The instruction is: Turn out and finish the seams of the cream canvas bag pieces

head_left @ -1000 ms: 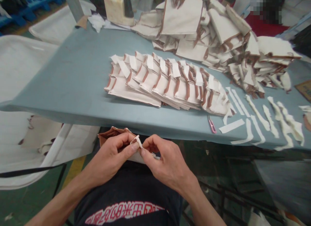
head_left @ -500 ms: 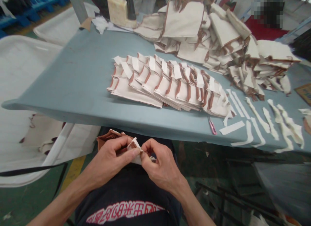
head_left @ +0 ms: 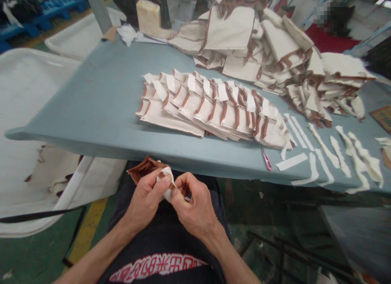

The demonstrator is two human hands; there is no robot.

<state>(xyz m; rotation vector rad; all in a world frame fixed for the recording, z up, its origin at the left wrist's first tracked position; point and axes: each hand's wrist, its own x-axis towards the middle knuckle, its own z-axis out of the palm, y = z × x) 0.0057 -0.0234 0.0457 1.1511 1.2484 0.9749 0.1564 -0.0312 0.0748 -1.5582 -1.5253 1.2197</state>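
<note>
A brown and cream fabric piece is held over the lap, below the table's front edge. My left hand is closed on its cream corner, thumb on top. Pinched close beside it, my right hand grips the edge of the same piece; a small thin object shows under its fingers, too small to name. On the blue-grey table lies an overlapping row of cream pieces with brown edging, white strips across their tops.
Cream and brown pieces are heaped at the table's back. Loose white strips and a pink-handled tool lie at the right. White bins stand at the left. A yellowish block sits at the back.
The held piece has turned, and more of its brown folds show at the left. My left hand has shifted slightly right and my right hand slightly left, both still gripping.
</note>
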